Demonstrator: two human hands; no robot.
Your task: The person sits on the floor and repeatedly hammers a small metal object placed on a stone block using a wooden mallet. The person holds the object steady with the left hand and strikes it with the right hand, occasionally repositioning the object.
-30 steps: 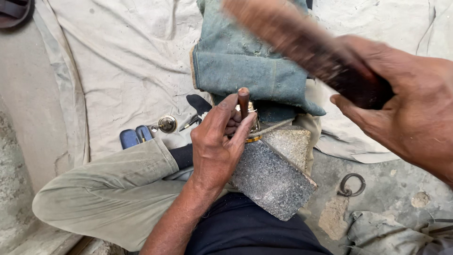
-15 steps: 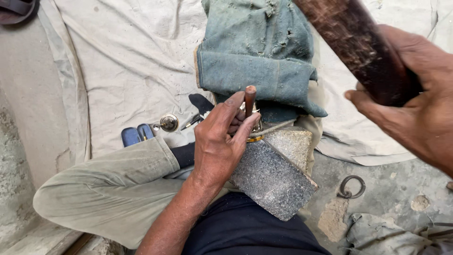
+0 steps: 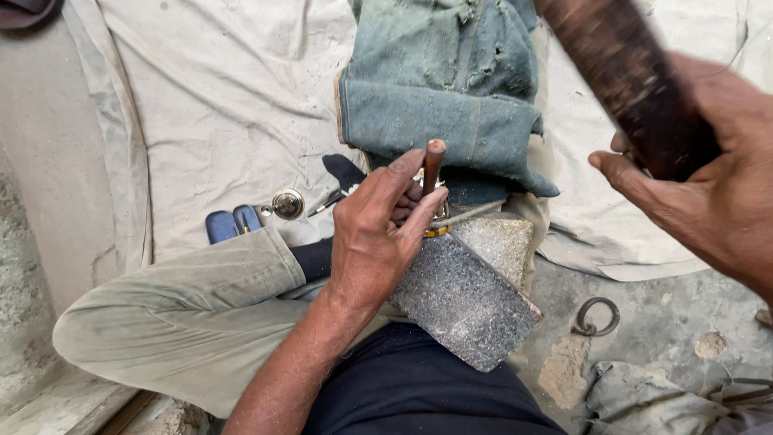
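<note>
My left hand (image 3: pixel 378 234) grips a short rust-brown metal punch (image 3: pixel 433 165) and holds it upright over a small brass-coloured ring piece (image 3: pixel 437 231) at the near end of a grey stone block (image 3: pixel 471 294). My right hand (image 3: pixel 708 185) is raised at the upper right, closed around a thick dark wooden mallet handle (image 3: pixel 628 76) that is blurred by motion. The mallet is well above and to the right of the punch, not touching it.
I sit on a pale cloth (image 3: pixel 217 105) with my khaki-clad leg (image 3: pixel 185 314) folded. Folded blue denim (image 3: pixel 451 97) lies behind the block. Blue-handled pliers (image 3: pixel 233 224) and a small round metal part (image 3: pixel 287 203) lie left. A metal ring (image 3: pixel 596 316) rests on the concrete.
My right hand has lifted the mallet higher and further right, away from the punch. My left hand keeps the punch in the same place on the block.
</note>
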